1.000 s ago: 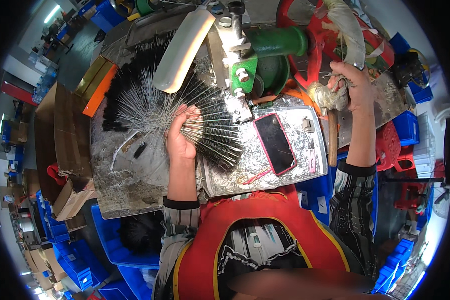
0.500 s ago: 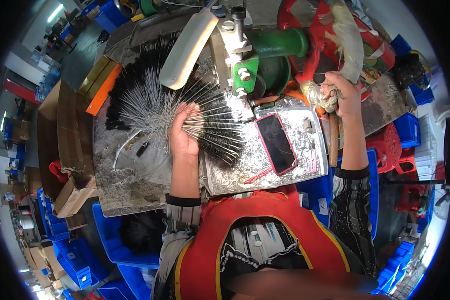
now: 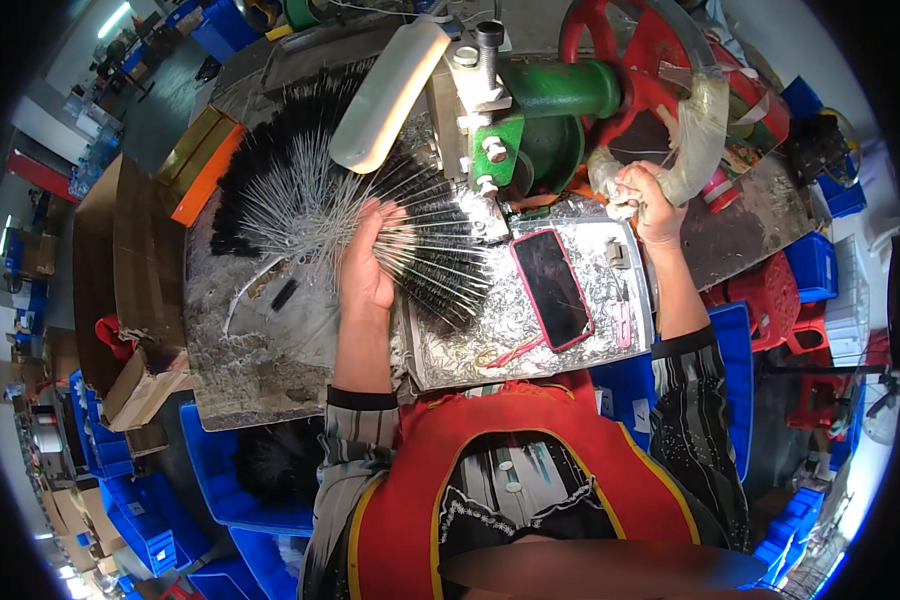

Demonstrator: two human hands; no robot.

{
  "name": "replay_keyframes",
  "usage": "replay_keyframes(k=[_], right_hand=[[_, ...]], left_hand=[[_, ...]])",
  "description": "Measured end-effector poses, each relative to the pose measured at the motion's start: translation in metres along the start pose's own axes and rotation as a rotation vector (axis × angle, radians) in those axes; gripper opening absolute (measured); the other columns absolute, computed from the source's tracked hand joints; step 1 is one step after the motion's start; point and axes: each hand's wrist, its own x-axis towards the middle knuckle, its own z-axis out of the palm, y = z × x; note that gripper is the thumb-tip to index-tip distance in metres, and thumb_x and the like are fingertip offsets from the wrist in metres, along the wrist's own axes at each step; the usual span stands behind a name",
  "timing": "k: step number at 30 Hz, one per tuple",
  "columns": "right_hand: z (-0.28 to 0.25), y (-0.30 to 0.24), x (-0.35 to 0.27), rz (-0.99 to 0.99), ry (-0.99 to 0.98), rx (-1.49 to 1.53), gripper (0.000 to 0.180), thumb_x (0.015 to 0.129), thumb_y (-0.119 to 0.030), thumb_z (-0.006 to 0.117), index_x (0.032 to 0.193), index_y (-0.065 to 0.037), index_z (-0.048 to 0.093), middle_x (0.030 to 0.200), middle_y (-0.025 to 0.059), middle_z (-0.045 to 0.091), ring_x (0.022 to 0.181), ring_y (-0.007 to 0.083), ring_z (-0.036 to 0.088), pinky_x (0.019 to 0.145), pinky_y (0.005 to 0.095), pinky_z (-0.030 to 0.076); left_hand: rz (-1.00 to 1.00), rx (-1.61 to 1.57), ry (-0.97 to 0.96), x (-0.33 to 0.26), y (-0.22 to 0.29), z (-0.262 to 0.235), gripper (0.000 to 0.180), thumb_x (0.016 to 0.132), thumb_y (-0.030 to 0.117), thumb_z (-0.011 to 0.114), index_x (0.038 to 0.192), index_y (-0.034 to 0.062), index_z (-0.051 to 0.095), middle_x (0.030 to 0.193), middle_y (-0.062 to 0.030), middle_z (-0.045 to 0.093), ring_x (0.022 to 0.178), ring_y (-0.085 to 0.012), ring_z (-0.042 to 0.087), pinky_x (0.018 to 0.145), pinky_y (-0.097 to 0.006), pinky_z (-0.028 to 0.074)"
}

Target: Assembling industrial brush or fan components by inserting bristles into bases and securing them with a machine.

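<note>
My left hand [image 3: 367,268] is closed around a fanned bunch of thin wire-stemmed brushes [image 3: 438,275] with black bristles. Their bare wires cross to the left over a larger pile of the same black brushes [image 3: 240,190]. On the right, my right hand [image 3: 654,203] grips the cloth-wrapped part [image 3: 603,172] of a red handwheel [image 3: 574,35]. The wheel belongs to a green press [image 3: 570,88], whose metal head with bolts [image 3: 482,95] stands just beyond the wire tips. Plastic wrapping [image 3: 707,140] covers part of the wheel's rim.
A white lamp [image 3: 390,95] hangs above the brushes. Near me, a shallow metal tray [image 3: 450,362] holds a red-cased phone [image 3: 553,290] and scattered wire bits. Cardboard boxes [image 3: 140,270] stand at the left table edge. Blue bins [image 3: 210,470] and red stools [image 3: 765,295] are around the table.
The handwheel has turned, and my right hand has shifted slightly left with it. A wooden handle that hung below that hand no longer shows. My left hand has barely moved.
</note>
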Motion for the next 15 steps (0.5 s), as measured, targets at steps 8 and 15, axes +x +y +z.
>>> replay_keyframes(k=[8,15], right_hand=[[0.006,-0.049,0.007,0.273,0.083,0.057,0.017,0.067,-0.009,0.06,0.077,0.003,0.055,0.062,0.0104,0.055,0.05,0.0157,0.055,0.044,0.0229,0.042],[0.001,-0.049,0.009,0.257,0.096,0.043,0.019,0.066,-0.009,0.062,0.078,0.003,0.054,0.062,0.0106,0.055,0.049,0.0166,0.055,0.043,0.0241,0.043]], left_hand=[[-0.092,0.159,-0.011,-0.004,0.003,-0.015,0.02,0.082,0.013,0.051,0.095,-0.0011,0.053,0.082,-0.013,0.059,0.074,-0.0186,0.057,0.068,-0.029,0.048],[-0.105,0.126,-0.041,-0.003,-0.003,-0.016,0.018,0.082,0.015,0.05,0.093,0.0008,0.053,0.084,-0.0124,0.059,0.074,-0.0183,0.056,0.068,-0.029,0.047]])
